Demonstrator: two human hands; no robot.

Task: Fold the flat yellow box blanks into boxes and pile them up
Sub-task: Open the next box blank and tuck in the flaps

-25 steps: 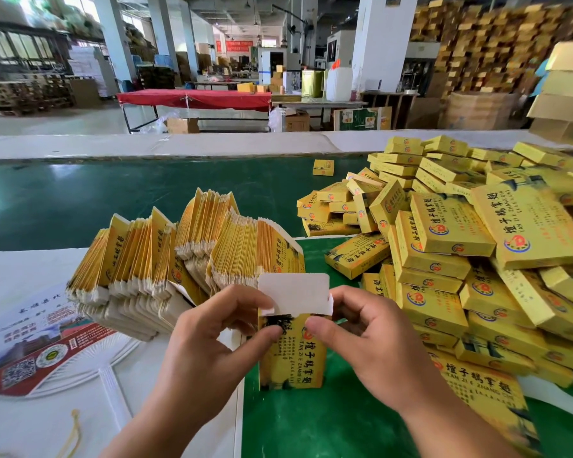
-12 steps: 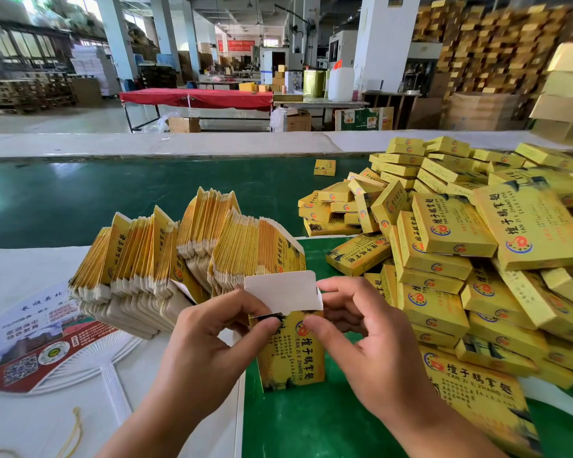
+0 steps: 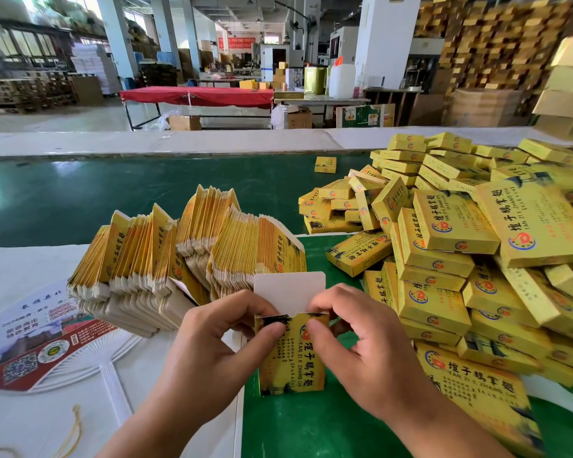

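Observation:
A yellow box stands upright between my hands, its white top flap sticking straight up. My left hand pinches the box's upper left corner with thumb and fingers. My right hand pinches its upper right corner, thumb on the printed front. A thick fanned row of flat yellow blanks stands on edge just behind and to the left. A large heap of folded yellow boxes fills the right side.
The green belt runs across behind the blanks. A printed round hand fan lies on the white sheet at left. One stray box sits alone on the belt. Cardboard stacks and a red table stand far behind.
The box has stayed upright between my hands. My fingers have closed in on its top corners and the white flap stands straighter.

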